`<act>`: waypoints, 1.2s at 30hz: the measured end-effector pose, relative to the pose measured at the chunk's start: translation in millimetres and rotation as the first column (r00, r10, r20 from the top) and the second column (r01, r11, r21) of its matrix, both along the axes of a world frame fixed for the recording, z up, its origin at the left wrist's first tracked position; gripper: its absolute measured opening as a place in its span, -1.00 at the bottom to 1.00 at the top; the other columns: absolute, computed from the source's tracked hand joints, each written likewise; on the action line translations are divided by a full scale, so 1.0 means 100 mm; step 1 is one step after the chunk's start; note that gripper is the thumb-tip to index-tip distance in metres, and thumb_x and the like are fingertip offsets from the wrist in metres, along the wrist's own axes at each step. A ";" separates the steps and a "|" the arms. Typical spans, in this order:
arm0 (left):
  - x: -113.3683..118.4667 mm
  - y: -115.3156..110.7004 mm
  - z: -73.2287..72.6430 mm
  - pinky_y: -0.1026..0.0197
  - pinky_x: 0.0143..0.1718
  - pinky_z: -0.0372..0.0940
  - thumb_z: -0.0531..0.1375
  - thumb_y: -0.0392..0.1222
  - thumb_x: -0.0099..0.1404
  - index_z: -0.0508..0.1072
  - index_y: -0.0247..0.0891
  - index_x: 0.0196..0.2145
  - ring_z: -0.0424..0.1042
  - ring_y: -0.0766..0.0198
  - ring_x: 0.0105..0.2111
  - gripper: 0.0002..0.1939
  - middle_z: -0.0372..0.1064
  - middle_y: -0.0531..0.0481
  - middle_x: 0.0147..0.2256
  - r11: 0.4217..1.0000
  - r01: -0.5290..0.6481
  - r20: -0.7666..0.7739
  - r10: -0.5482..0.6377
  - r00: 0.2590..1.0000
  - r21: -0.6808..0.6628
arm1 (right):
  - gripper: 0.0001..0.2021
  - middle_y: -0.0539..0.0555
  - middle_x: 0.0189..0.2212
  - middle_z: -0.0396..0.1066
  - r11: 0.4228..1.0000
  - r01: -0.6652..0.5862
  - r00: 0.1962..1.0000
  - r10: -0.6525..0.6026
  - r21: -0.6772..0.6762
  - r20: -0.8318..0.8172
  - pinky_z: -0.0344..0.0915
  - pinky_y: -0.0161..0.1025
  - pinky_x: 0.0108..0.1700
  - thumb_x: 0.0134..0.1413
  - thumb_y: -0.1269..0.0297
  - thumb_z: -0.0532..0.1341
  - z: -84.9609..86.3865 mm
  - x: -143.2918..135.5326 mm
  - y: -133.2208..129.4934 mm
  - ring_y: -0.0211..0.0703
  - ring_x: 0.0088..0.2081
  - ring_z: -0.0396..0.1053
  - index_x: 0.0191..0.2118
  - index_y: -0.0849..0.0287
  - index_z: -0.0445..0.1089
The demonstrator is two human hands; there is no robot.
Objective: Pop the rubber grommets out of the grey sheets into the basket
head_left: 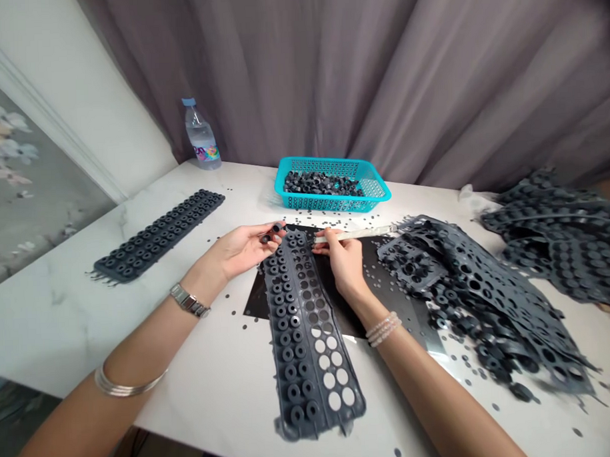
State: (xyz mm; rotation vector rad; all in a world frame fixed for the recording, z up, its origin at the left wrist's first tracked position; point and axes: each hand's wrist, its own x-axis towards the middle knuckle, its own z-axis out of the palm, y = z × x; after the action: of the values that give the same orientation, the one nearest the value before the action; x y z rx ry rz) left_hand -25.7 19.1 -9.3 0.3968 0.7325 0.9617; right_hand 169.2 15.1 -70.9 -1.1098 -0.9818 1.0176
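teal basket point(378, 189) of black rings point(321, 183); left hand point(240, 249) pinching 2 rings, right hand point(343, 257) gripping pale tool point(365, 233)

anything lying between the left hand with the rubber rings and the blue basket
Nothing visible. The left hand holds rubber rings at the rubber sheet's far end; only small scattered scraps lie on the table before the blue basket.

A home room as makeshift workshop: grey curtains point(379, 72), floral wallpaper point(13, 179), marble-look table point(52, 297), rubber sheets point(487, 289).
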 end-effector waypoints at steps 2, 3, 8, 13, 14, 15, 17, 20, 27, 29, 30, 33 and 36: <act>0.00 -0.01 0.02 0.40 -0.47 0.34 0.04 -0.52 0.31 0.45 -0.58 -0.20 0.35 0.36 -0.42 -0.80 0.34 -0.24 -0.33 1.000 -0.005 0.016 0.006 1.000 -0.010 | -0.76 0.02 -0.54 0.44 1.000 -0.004 1.000 0.004 -0.003 0.000 0.45 -0.24 -0.36 0.04 0.14 0.21 0.01 0.00 0.00 -0.23 -0.51 0.42 -0.42 0.23 0.47; 0.00 0.00 0.02 0.40 -0.46 0.35 0.04 -0.50 0.32 0.45 -0.56 -0.21 0.35 0.35 -0.41 -0.81 0.34 -0.24 -0.33 1.000 -0.011 0.017 0.011 1.000 -0.010 | -0.76 0.02 -0.53 0.44 1.000 -0.007 1.000 0.007 -0.007 -0.003 0.45 -0.24 -0.36 0.04 0.15 0.22 0.01 0.00 0.00 -0.23 -0.50 0.42 -0.42 0.24 0.47; 0.01 0.06 -0.01 0.41 -0.48 0.32 0.09 -0.40 0.34 0.41 -0.43 -0.44 0.34 0.36 -0.43 -0.80 0.26 -0.12 -0.42 0.996 -0.082 -0.026 0.083 0.996 0.030 | -0.71 0.05 -0.51 0.45 1.000 -0.016 0.999 0.016 -0.017 0.049 0.47 -0.22 -0.35 0.07 0.09 0.19 0.00 0.02 0.03 -0.20 -0.49 0.44 -0.40 0.24 0.47; 0.15 0.15 -0.06 0.46 -0.63 0.06 0.08 -0.57 0.23 0.49 -0.48 -0.26 0.18 0.50 -0.58 -0.78 0.26 -0.03 -0.46 0.975 0.010 -0.380 0.078 0.922 0.223 | -0.70 0.05 -0.57 0.43 0.997 -0.072 0.964 0.069 0.003 0.257 0.47 -0.20 -0.38 0.12 0.08 0.15 0.00 0.06 0.09 -0.11 -0.48 0.49 -0.40 0.21 0.46; 0.20 0.16 -0.06 0.43 -0.67 -0.04 0.08 -0.54 0.23 0.50 -0.45 -0.23 0.08 0.52 -0.63 -0.77 0.22 0.02 -0.50 0.963 0.067 -0.486 0.071 0.871 0.261 | -0.71 0.05 -0.58 0.43 0.996 -0.085 0.957 0.079 0.007 0.281 0.47 -0.21 -0.38 0.13 0.09 0.14 0.01 0.06 0.10 -0.10 -0.49 0.49 -0.39 0.21 0.46; 0.24 0.17 -0.06 0.40 -0.68 -0.12 0.09 -0.48 0.25 0.51 -0.42 -0.23 0.00 0.51 -0.66 -0.78 0.18 0.07 -0.55 0.944 0.130 -0.595 0.080 0.800 0.302 | -0.71 0.05 -0.57 0.43 0.995 -0.097 0.948 0.088 0.014 0.306 0.46 -0.21 -0.38 0.14 0.10 0.13 0.02 0.06 0.10 -0.10 -0.49 0.49 -0.39 0.21 0.46; 0.33 0.17 -0.07 0.34 -0.65 -0.13 0.13 -0.34 0.27 0.55 -0.35 -0.26 -0.02 0.46 -0.66 -0.81 0.17 0.10 -0.60 0.870 0.289 -0.796 0.173 0.581 0.400 | -0.70 0.05 -0.57 0.45 0.992 -0.119 0.921 0.098 0.033 0.378 0.45 -0.22 -0.38 0.16 0.10 0.12 0.03 0.06 0.10 -0.10 -0.49 0.50 -0.38 0.20 0.47; 0.41 0.16 -0.09 0.26 -0.51 0.04 0.21 -0.25 0.19 0.60 -0.26 -0.31 0.18 0.34 -0.56 -0.84 0.35 0.02 -0.54 0.663 0.588 -0.880 0.423 0.215 0.462 | -0.69 0.06 -0.57 0.46 0.989 -0.134 0.866 0.090 0.055 0.492 0.42 -0.23 -0.37 0.19 0.11 0.09 0.04 0.06 0.11 -0.10 -0.49 0.49 -0.38 0.18 0.47; 0.43 0.12 -0.22 0.17 -0.34 0.10 0.25 -0.30 0.13 0.62 -0.21 -0.24 0.32 0.16 -0.43 -0.78 0.50 -0.09 -0.37 0.540 0.662 -0.806 0.568 0.168 0.519 | -0.71 0.05 -0.57 0.46 0.986 -0.130 0.838 0.054 0.101 0.543 0.38 -0.21 -0.36 0.20 0.14 0.09 0.03 0.05 0.12 -0.08 -0.49 0.47 -0.38 0.14 0.49; 0.43 0.12 -0.23 0.18 -0.35 0.09 0.27 -0.32 0.12 0.62 -0.21 -0.28 0.28 0.19 -0.47 -0.80 0.47 -0.06 -0.43 0.551 0.614 -0.796 0.559 0.231 0.565 | -0.72 0.05 -0.57 0.45 0.985 -0.133 0.841 0.052 0.111 0.539 0.37 -0.22 -0.36 0.19 0.15 0.09 0.03 0.05 0.11 -0.08 -0.50 0.46 -0.39 0.13 0.49; 0.43 0.12 -0.24 0.19 -0.35 0.08 0.27 -0.34 0.12 0.62 -0.21 -0.29 0.25 0.20 -0.50 -0.81 0.45 -0.05 -0.46 0.557 0.600 -0.795 0.554 0.247 0.574 | -0.72 0.05 -0.57 0.45 0.984 -0.136 0.840 0.052 0.117 0.540 0.37 -0.22 -0.36 0.19 0.14 0.10 0.04 0.05 0.11 -0.08 -0.50 0.46 -0.38 0.13 0.49; 0.44 0.11 -0.26 0.19 -0.35 0.07 0.26 -0.35 0.13 0.61 -0.22 -0.29 0.22 0.21 -0.51 -0.81 0.41 -0.03 -0.48 0.555 0.606 -0.793 0.566 0.227 0.570 | -0.72 0.05 -0.56 0.46 0.981 -0.147 0.828 0.050 0.130 0.558 0.35 -0.23 -0.36 0.20 0.15 0.08 0.05 0.05 0.10 -0.08 -0.48 0.46 -0.38 0.12 0.48; 0.45 0.13 -0.30 0.19 -0.36 0.07 0.25 -0.34 0.14 0.60 -0.22 -0.32 0.22 0.20 -0.50 -0.85 0.39 -0.05 -0.48 0.534 0.631 -0.778 0.601 0.185 0.563 | -0.72 0.06 -0.54 0.46 0.979 -0.150 0.795 0.038 0.135 0.606 0.31 -0.24 -0.35 0.22 0.17 0.06 0.08 0.03 0.09 -0.08 -0.46 0.46 -0.39 0.13 0.45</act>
State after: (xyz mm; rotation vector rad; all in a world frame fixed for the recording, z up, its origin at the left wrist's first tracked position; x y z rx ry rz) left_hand 19.4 31.7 -39.3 2.2320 1.4108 0.8646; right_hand 172.3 23.8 -63.4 -1.2721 -1.6240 0.6322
